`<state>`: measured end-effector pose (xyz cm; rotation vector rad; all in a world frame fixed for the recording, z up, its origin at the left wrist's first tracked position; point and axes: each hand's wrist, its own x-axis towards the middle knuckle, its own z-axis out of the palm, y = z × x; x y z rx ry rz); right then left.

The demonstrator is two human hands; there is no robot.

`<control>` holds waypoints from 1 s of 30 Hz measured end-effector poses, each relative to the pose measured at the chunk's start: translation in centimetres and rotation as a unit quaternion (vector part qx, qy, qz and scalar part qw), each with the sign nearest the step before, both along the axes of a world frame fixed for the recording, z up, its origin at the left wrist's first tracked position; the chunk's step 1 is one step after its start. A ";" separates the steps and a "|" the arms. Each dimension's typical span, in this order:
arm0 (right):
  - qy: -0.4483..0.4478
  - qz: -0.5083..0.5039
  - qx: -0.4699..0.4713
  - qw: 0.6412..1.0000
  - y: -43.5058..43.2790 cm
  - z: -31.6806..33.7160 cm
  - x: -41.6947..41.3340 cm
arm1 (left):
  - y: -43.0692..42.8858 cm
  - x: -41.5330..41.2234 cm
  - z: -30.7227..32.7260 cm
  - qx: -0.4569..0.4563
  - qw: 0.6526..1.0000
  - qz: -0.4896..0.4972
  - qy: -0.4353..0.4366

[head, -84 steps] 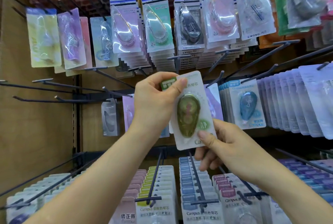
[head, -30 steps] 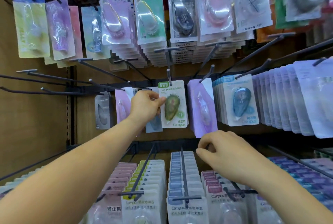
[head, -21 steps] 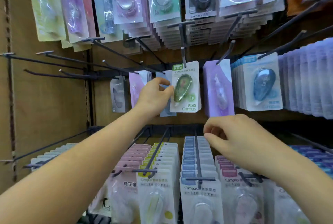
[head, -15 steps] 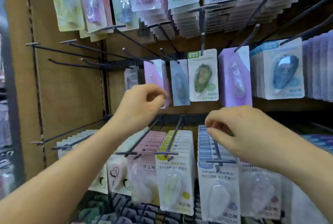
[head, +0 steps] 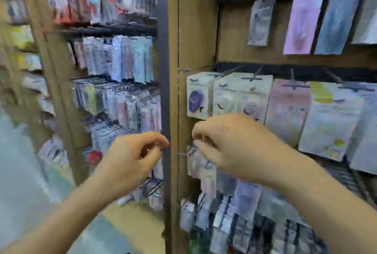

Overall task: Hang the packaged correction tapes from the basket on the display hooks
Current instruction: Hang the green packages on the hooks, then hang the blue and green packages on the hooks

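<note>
Wooden upright (head: 195, 49) is dividing the display. Packaged correction tapes (head: 240, 94) are hanging on hooks (head: 251, 78) right of it. Left hand (head: 130, 157) is hovering just left of it and right hand (head: 230, 145) just right. Both are showing loosely curled fingers and are gripping nothing; the view is blurring.
</note>
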<state>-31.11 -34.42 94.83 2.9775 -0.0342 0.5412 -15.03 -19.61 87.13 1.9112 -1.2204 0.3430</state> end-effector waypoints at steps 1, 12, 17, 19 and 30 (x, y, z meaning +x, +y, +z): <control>0.024 0.006 0.006 1.000 1.4 -1.8 1.9 | 2.3 1.0 -1.9 0.016 0.999 0.025 0.013; 0.313 0.044 0.112 0.942 14.6 -26.7 16.0 | 24.5 5.5 -23.1 0.259 0.907 0.254 0.214; 0.434 0.035 0.133 0.890 17.5 -39.3 18.5 | 30.7 5.5 -33.5 0.288 0.841 0.320 0.327; 0.467 0.016 0.154 0.870 17.6 -44.1 19.1 | 31.9 5.7 -37.2 0.303 0.814 0.333 0.367; 0.533 -0.117 0.305 0.781 14.2 -68.2 24.7 | 28.7 10.9 -58.3 0.374 0.726 0.316 0.483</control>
